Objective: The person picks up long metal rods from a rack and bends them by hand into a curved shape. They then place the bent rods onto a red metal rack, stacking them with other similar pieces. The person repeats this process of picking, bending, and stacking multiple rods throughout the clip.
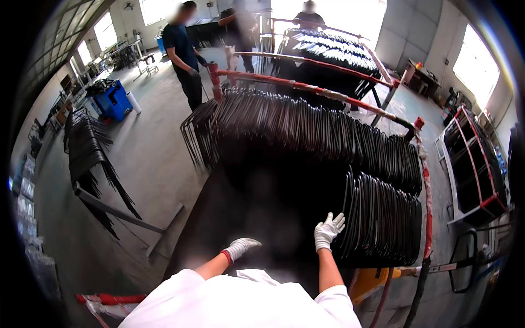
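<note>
White knit gloves cover both of my hands. My right hand (328, 230) is raised with its fingers apart, close beside the left end of a near row of black bent metal rods (380, 218); whether it touches them I cannot tell. Out over the dark bed of the rack (219, 218), my left hand (243, 249) points its fingers to the right, stretched out, with nothing visible in them. Farther off, a longer row of similar black rods (311, 123) hangs tightly packed across the rack. Deep shadow hides details between the rows.
Red-wrapped rails (306, 86) bound the rack at the far side and right. A stand of black rods (90, 142) and a blue bin (112, 101) are at left. One person (183, 54) stands beyond the rack; others are farther back. Another rack (473, 164) stands right.
</note>
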The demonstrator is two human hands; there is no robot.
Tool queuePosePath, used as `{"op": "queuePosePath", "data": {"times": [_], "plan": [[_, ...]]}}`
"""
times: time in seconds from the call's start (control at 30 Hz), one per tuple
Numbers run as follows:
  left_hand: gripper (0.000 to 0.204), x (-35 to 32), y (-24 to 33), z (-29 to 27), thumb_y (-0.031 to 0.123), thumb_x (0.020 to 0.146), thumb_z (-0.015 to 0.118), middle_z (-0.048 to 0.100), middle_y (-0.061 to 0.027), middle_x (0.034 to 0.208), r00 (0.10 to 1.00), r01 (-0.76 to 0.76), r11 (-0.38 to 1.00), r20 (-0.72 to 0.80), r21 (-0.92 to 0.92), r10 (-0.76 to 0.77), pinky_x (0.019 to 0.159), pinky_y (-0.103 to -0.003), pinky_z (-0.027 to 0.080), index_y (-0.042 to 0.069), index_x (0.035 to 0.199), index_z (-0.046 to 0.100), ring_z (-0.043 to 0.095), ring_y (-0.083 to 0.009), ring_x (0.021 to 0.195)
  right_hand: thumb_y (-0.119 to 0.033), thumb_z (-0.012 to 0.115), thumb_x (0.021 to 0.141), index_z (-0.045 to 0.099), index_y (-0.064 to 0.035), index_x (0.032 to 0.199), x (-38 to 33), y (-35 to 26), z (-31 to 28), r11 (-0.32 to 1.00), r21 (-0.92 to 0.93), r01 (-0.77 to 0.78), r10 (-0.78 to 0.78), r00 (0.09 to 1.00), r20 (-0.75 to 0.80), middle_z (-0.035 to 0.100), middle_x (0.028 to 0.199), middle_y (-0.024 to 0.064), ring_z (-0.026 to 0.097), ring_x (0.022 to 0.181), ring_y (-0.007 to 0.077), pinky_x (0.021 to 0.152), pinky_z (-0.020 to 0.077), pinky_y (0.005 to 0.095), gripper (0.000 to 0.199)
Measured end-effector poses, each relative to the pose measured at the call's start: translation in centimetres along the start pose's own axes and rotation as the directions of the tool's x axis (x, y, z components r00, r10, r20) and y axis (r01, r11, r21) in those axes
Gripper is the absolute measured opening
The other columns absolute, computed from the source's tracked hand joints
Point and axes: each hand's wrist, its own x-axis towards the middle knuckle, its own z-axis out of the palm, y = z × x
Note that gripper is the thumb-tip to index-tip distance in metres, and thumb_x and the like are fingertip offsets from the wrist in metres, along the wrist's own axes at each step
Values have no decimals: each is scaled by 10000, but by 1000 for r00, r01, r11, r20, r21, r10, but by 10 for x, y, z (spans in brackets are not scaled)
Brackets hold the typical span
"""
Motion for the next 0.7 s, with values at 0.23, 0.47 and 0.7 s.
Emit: {"op": "queuePosePath", "data": {"times": [0.23, 0.47, 0.7], "plan": [[219, -17, -13, -8, 145, 815, 537, 619, -88, 985, 995, 2, 1000, -98, 16, 0, 868, -296, 435, 40, 985, 626, 573, -194, 941, -192, 597, 674, 536, -110, 1070, -43, -43, -2, 943, 279, 179, -199, 979, 42, 298, 1322, 221, 235, 1246, 367, 1037, 149, 476, 409], [243, -55, 49, 0, 189, 816, 536, 614, -106, 1002, 989, 86, 994, -113, -72, -94, 892, -313, 414, 62, 1003, 624, 566, -215, 964, -211, 597, 703, 570, -114, 1029, -62, -61, -8, 907, 390, 158, -276, 923, 268, 344, 1291, 215, 291, 1224, 327, 1025, 179, 469, 341], [265, -62, 67, 5, 202, 824, 539, 597, -123, 1040, 975, 165, 921, -81, -353, -206, 906, -335, 408, 38, 1019, 611, 547, -239, 1004, -253, 589, 716, 589, -145, 1023, -59, -82, -16, 916, 362, 171, -325, 846, 423, 420, 1243, 190, 356, 1192, 290, 1011, 221, 439, 325]]}}
